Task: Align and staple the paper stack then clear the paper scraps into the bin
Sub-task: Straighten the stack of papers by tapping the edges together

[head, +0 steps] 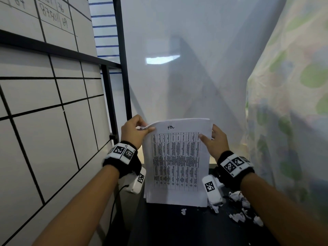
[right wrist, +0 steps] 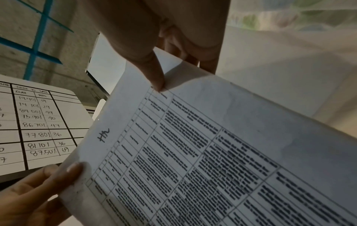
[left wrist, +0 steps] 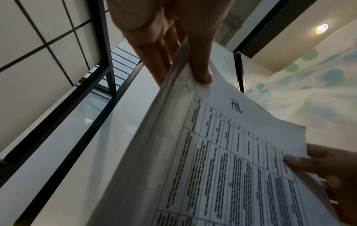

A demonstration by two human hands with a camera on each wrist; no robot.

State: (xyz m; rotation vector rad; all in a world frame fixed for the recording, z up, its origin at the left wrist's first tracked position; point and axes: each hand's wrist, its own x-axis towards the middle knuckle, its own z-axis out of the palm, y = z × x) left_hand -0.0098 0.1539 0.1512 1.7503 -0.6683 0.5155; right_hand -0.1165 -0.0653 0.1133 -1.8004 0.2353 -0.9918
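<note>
A paper stack (head: 177, 162) printed with a table stands upright on its bottom edge on the dark table (head: 177, 226). My left hand (head: 136, 129) pinches its top left corner, thumb on the front sheet and fingers behind. My right hand (head: 215, 142) grips the right edge, thumb on the front and fingers behind. The left wrist view shows the stack (left wrist: 222, 152) from its left edge under my left thumb (left wrist: 201, 71). In the right wrist view my right thumb (right wrist: 154, 76) presses the front sheet (right wrist: 212, 145). Crumpled paper scraps (head: 237, 197) lie on the table at the right. No stapler or bin shows.
A whiteboard with a black grid (head: 44, 103) stands at the left on a black metal frame (head: 124, 68). A pale glossy wall (head: 195, 68) is behind the stack. A flowered cloth (head: 287, 103) hangs at the right. More scraps (head: 183, 211) lie near the stack's foot.
</note>
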